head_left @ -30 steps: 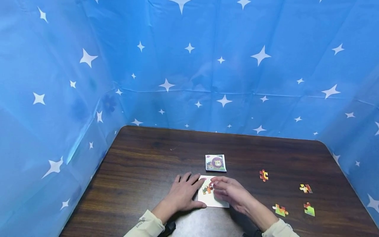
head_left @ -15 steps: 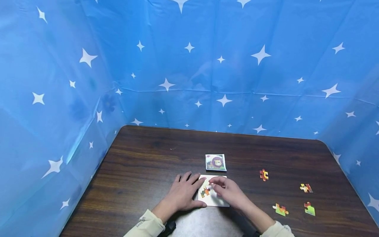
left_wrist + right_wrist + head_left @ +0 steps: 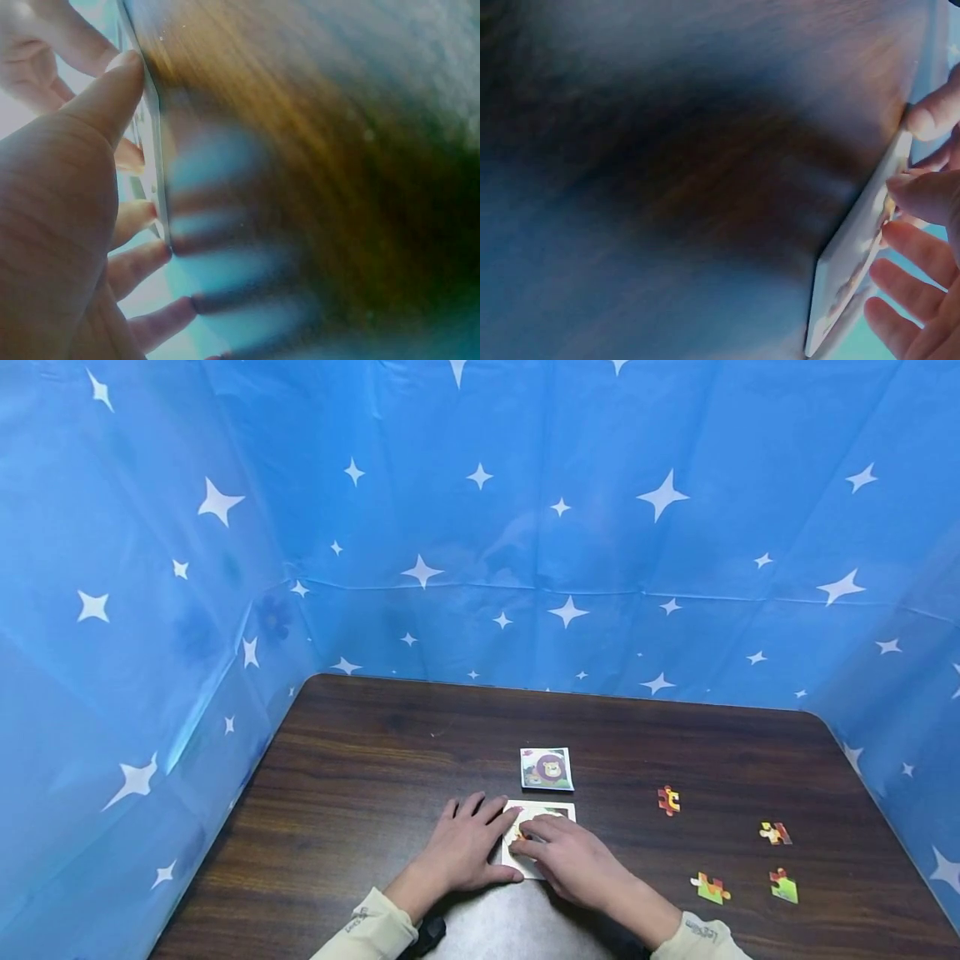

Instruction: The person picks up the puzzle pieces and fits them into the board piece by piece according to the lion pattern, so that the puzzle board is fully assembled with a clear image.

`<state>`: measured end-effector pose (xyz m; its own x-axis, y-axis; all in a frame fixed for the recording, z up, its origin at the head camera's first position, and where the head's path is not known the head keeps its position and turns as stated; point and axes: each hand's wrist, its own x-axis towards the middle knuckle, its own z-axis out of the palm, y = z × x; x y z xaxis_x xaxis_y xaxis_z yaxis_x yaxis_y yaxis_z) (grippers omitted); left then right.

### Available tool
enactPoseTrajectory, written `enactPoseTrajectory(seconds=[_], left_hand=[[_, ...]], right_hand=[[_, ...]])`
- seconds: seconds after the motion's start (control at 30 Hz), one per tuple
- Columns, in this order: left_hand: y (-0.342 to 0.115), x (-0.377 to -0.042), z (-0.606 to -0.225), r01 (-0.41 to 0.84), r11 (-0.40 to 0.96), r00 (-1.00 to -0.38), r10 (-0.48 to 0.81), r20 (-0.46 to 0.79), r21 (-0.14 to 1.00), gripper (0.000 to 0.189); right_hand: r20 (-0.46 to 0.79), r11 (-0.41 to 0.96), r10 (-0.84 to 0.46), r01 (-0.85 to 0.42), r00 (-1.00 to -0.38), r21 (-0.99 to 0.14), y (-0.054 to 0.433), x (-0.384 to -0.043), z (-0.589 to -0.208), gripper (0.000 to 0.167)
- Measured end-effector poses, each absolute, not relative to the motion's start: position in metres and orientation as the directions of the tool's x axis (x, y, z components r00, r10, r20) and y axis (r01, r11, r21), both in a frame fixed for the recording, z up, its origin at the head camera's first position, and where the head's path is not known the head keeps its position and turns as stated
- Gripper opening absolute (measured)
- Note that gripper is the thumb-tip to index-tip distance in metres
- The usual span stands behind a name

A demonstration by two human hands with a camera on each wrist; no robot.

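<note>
A white puzzle board (image 3: 517, 862) lies flat on the brown table. My left hand (image 3: 467, 850) rests at its left side with fingers spread, the thumb on its near corner. Over the board, my right hand (image 3: 581, 862) pinches an orange jigsaw piece (image 3: 519, 832) between thumb and index finger, near the left hand's fingertips. Those fingers hide most of the piece. In the right wrist view the thumb and fingers of the right hand (image 3: 930, 255) meet at the top face of the board (image 3: 847, 259).
Just beyond the board is a square lion picture card (image 3: 546, 769). To the right lie several loose pieces: a red-yellow one (image 3: 668, 801), a red-white one (image 3: 776, 833), an orange-green one (image 3: 710, 887) and a red-green one (image 3: 783, 886). A blue starry curtain (image 3: 480, 527) surrounds the table (image 3: 375, 752).
My right hand has come down and left from above the board onto the orange piece, which lay there with its surface showing. The left hand has kept its place.
</note>
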<state>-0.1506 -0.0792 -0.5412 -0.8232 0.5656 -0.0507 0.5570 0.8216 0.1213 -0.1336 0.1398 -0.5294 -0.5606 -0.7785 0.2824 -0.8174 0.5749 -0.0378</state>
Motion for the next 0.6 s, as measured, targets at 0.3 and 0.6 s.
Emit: enactPoseTrajectory(seconds=[0.3,0.6], left_hand=[[-0.081,-0.151,-0.54,0.554,0.823,-0.824,0.563,-0.057,0.126,0.092],[-0.082,-0.15,-0.539,0.555,0.819,-0.823,0.566,-0.048,0.143,0.091]], right_hand=[[0.304,0.631,-0.748,-0.774,-0.59,0.051,0.135,-0.134,-0.533,0.026],[0.418,0.713,-0.644,-0.7,-0.641,0.026,0.123,-0.137,-0.54,0.017]])
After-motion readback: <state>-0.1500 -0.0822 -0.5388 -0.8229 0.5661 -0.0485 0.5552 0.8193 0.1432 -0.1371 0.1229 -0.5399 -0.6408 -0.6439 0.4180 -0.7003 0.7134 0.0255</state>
